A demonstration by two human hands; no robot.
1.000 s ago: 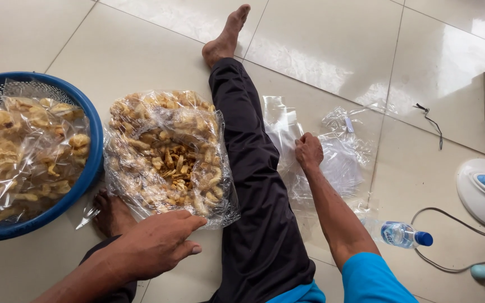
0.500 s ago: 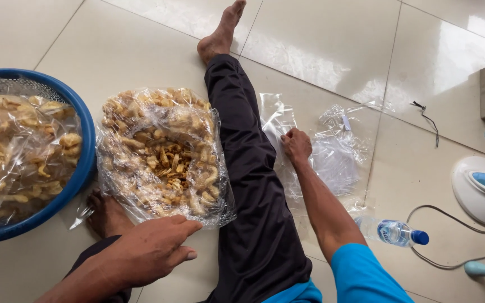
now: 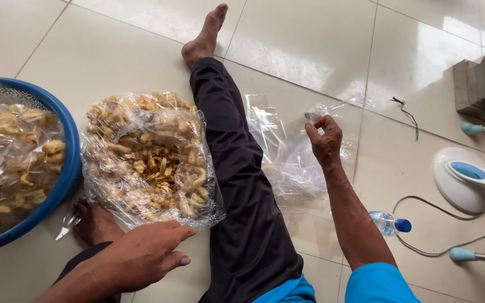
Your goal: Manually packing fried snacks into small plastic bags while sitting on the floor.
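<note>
A blue basket [image 3: 71, 168] of bagged chips sits at the floor's left edge. Beside it lies a chip bag [image 3: 147, 157], its near corner touching the left hand [image 3: 141, 255], fingers loosely spread, gripping nothing. Right of the leg [image 3: 242, 185], the right hand [image 3: 325, 140] pinches empty bags [image 3: 287, 157].

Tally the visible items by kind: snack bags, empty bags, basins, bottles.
Filled snack bags: 2, one on the floor, one in the basin
Blue basin: 1
Pile of empty clear bags: 1, count inside unclear
Water bottle: 1
Total: 5
</note>
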